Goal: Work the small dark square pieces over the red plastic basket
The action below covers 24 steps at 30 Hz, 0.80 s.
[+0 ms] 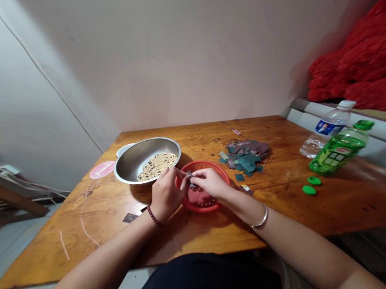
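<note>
My left hand (167,192) and my right hand (208,181) meet over a small red plastic basket (219,168) near the table's front. Both hands pinch a small dark card piece (189,177) between their fingertips. A few dark pieces lie inside the basket. Just behind my left hand stands a metal bowl (137,157) holding light and dark beans (157,164). A pile of small teal and purple card squares (245,154) lies to the right of the basket.
Wooden table (200,233) against a wall. At right lie a green bottle (340,147), a clear water bottle (328,128) and two green caps (311,185). A pink disc (102,169), loose thread (84,202) and stray squares (130,218) sit at left. Red fabric (364,68) far right.
</note>
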### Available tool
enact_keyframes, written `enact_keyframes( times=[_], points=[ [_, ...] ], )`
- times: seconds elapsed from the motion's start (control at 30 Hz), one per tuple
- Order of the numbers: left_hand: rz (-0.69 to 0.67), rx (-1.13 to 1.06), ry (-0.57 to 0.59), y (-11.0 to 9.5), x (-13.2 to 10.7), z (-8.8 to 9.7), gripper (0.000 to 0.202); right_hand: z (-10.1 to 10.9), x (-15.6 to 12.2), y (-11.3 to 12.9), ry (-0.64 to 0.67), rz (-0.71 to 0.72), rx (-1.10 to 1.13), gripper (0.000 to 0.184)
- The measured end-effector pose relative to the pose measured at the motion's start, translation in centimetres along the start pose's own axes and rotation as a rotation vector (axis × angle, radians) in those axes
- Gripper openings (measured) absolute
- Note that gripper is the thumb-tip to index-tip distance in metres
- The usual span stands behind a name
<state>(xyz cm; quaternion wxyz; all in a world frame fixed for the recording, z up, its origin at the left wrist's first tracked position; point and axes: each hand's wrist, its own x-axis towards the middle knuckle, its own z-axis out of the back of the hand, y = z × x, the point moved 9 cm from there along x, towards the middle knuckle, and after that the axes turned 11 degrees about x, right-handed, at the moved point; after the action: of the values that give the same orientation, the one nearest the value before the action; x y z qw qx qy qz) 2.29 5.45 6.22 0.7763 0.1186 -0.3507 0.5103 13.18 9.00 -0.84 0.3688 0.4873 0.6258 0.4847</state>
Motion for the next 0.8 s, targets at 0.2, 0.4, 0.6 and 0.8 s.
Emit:
enact_keyframes(
  times=[0.2, 0.4, 0.6, 0.8],
  points=[
    [0.020, 0.002, 0.002, 0.24, 0.02, 0.02, 0.014, 0.02, 0.09, -0.07, 0.007, 0.014, -0.008, 0.014],
    [0.024, -0.002, -0.003, 0.27, 0.01, 0.09, 0.013, -0.04, 0.06, -0.06, 0.009, 0.005, -0.008, 0.014],
    [-0.030, -0.011, 0.005, -0.15, 0.02, -0.07, 0.014, 0.01, 0.07, -0.07, 0.010, 0.018, -0.025, 0.014],
    [0.007, 0.015, 0.009, 0.14, 0.09, -0.03, 0.014, 0.07, -0.07, -0.04, -0.001, -0.002, -0.021, 0.013]
  ],
)
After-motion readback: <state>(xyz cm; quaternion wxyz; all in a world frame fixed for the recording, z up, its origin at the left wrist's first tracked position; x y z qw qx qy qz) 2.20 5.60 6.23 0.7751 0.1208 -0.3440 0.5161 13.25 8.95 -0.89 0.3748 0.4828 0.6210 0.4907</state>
